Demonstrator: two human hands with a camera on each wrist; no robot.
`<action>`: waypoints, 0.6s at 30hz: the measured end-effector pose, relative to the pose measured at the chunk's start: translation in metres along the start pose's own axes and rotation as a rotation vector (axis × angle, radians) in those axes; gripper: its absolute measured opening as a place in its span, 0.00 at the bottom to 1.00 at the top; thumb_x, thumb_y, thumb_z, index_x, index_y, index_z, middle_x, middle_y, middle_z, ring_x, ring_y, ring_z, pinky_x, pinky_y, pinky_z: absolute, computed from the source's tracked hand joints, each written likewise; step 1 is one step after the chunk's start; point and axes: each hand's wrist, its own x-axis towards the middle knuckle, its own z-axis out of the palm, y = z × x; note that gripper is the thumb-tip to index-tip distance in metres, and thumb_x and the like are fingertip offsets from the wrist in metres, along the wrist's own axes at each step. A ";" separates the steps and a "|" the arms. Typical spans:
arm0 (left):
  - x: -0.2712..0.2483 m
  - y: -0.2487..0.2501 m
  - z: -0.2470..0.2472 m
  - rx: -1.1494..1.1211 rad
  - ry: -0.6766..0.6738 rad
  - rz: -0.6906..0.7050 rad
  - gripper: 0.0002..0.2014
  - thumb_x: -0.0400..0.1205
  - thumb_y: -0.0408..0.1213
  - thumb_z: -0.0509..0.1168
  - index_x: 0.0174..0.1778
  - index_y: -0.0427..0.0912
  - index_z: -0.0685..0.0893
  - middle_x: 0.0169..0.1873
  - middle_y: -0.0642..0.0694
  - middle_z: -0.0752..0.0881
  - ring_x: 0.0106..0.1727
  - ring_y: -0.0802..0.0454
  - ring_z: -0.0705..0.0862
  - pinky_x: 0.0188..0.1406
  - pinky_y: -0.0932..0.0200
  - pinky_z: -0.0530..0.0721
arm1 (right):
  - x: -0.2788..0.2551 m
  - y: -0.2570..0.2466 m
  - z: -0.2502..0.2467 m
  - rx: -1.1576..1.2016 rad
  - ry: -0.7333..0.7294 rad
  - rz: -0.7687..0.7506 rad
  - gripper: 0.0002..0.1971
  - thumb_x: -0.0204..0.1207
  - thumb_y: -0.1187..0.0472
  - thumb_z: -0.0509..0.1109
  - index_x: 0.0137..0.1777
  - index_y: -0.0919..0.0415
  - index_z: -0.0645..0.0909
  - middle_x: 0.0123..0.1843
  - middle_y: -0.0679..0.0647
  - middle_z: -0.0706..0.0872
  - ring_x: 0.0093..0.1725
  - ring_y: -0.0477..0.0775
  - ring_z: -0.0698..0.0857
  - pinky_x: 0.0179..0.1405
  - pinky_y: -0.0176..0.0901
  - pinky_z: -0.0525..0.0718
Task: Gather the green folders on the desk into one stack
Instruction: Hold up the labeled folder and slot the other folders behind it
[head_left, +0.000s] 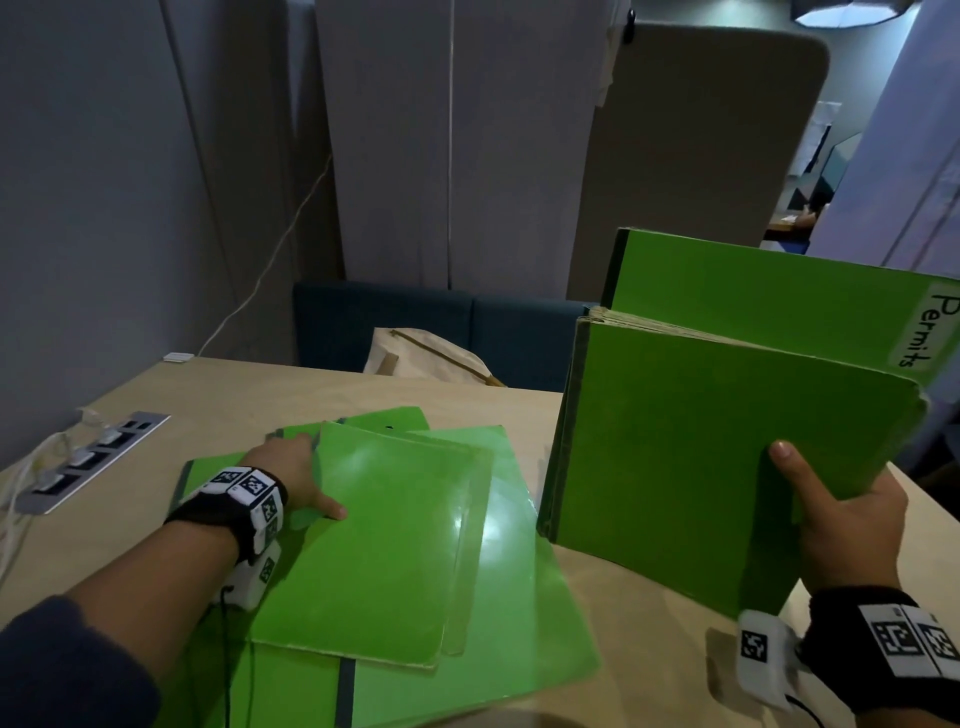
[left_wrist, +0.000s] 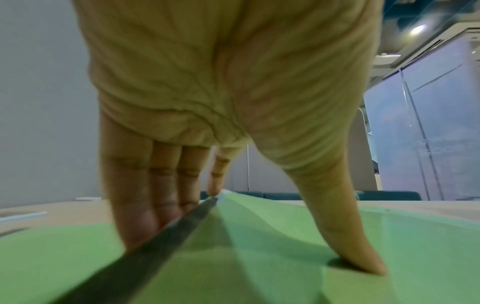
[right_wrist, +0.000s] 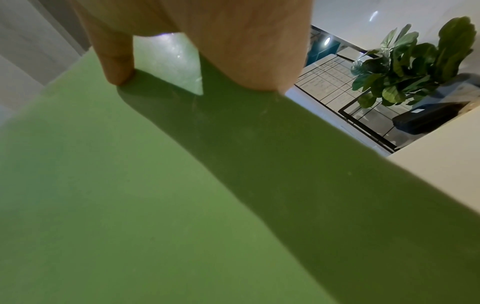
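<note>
R hand (head_left: 841, 525) grips upright bundle of green folders (head_left: 727, 467), thumb on front. L hand (head_left: 291, 478) fingers under edge of top folder (head_left: 374, 545) on desk (head_left: 234, 395), thumb atop.

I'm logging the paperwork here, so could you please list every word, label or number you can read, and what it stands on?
"Permits": handwritten on a pale label on the rear green folder of the bundle the right hand holds.
Square black-and-white code markers on both wristbands: patterns, no readable text.
Gridded wall chart in the right wrist view: writing too small to read.
</note>
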 end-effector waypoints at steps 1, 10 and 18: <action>0.000 0.002 0.001 -0.034 0.004 0.003 0.59 0.52 0.70 0.83 0.75 0.44 0.70 0.66 0.44 0.84 0.61 0.43 0.85 0.57 0.49 0.88 | 0.000 0.000 0.000 -0.014 -0.008 -0.008 0.37 0.59 0.37 0.81 0.67 0.54 0.85 0.53 0.39 0.90 0.50 0.33 0.90 0.49 0.33 0.91; 0.008 -0.002 -0.006 -0.723 -0.119 0.039 0.30 0.63 0.35 0.87 0.59 0.39 0.83 0.48 0.44 0.91 0.47 0.44 0.91 0.52 0.45 0.90 | -0.006 -0.012 0.003 -0.029 -0.025 0.032 0.42 0.42 0.19 0.80 0.53 0.43 0.86 0.52 0.40 0.90 0.51 0.39 0.89 0.47 0.43 0.87; -0.027 -0.014 -0.084 -1.026 0.262 0.465 0.34 0.64 0.33 0.85 0.63 0.54 0.79 0.58 0.50 0.89 0.55 0.52 0.90 0.52 0.48 0.88 | -0.002 -0.008 0.001 0.022 -0.022 0.009 0.55 0.44 0.20 0.82 0.69 0.55 0.84 0.57 0.42 0.90 0.49 0.32 0.90 0.43 0.27 0.89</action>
